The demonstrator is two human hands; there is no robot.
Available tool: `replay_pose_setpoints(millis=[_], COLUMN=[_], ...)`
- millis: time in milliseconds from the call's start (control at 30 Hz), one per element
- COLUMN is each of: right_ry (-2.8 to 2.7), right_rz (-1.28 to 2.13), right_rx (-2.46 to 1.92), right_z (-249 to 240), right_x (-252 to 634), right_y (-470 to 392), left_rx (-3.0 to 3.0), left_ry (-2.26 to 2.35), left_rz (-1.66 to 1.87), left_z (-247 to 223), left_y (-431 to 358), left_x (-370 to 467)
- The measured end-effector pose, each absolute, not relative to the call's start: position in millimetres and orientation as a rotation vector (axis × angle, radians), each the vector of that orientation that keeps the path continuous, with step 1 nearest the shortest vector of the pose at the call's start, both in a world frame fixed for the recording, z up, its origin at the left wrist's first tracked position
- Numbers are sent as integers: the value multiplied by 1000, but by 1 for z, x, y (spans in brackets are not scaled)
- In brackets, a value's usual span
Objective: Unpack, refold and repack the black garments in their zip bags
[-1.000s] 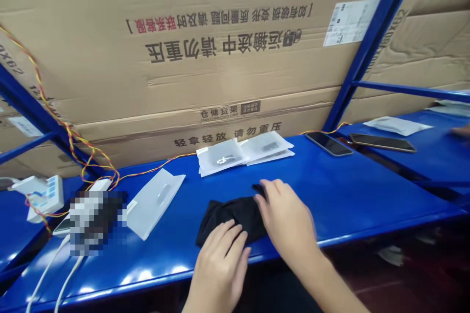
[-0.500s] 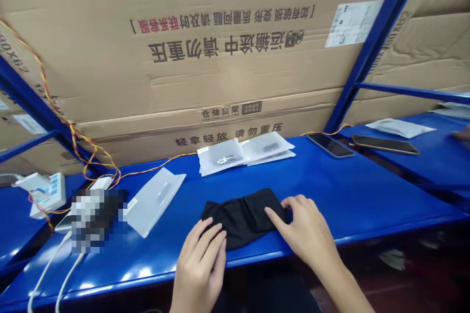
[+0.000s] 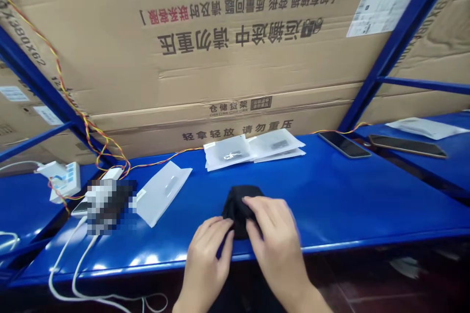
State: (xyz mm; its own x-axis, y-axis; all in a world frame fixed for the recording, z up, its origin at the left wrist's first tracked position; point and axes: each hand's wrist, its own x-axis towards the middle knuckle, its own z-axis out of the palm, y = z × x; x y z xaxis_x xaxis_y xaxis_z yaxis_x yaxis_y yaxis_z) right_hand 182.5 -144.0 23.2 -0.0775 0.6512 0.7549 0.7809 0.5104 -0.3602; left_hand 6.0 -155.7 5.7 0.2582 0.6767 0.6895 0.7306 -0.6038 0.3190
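Note:
A black cloth [image 3: 242,195], bunched into a small bundle, rests on the blue shelf surface [image 3: 312,195] near its front edge. My left hand [image 3: 213,244] pinches the cloth's left side between thumb and fingers. From the right, my right hand [image 3: 273,230] grips the cloth, its fingers over the top and its thumb low at the front. The underside of the bundle is hidden.
Behind the cloth lie white packets [image 3: 229,152], with another packet [image 3: 163,193] to the left. A phone [image 3: 344,144] is at the back right. White cables and a power strip [image 3: 69,183] are at the left. Cardboard [image 3: 235,73] stands behind.
The cloth has gone from spread flat to a narrower folded bundle. My right hand has moved left over it, closer to my left hand. The view has shifted slightly.

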Motion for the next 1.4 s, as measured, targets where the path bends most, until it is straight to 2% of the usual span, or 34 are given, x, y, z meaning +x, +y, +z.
replay_pose_setpoints(millis=[133,267,600,800,933,1033,1167,1267,1400], right_ry=[-2011,-1975,-2306,-2313,-2230,-1937,-947,-498,-535], right_rz=[-113,-120,-73,-157,21,429,1013,1149,1061], right_rx=[-1110,-1059,-1175,-1078,-1006,-1060,-1266,-1178,-1117], right_z=[10,11,-7,-29,-34,-29,-16,-8,5], right_x=[151,166,191,215,239,253,260,263,261], right_y=[-158,-152,-148,-165,-173,-176,-175,-171,-170], left_rx=[-2292,-2119,-2131,-2160,-2260,-2385,-2445,-2479,-2538], left_ry=[-1467,-1532,-1809,-1824,-1653,-1459,-1354,-1239,-1137], left_rz=[-1313,-1167,-232,-113,-155,-173,-206,-384,-512], left_z=[5,14,46,54,63,70,74,75,77], left_y=[-162,-158,-95,-105,-118,-123,-117,-110,-106], left_x=[-12,-46,-124,-122,-111,-100,-84,-72,-53])
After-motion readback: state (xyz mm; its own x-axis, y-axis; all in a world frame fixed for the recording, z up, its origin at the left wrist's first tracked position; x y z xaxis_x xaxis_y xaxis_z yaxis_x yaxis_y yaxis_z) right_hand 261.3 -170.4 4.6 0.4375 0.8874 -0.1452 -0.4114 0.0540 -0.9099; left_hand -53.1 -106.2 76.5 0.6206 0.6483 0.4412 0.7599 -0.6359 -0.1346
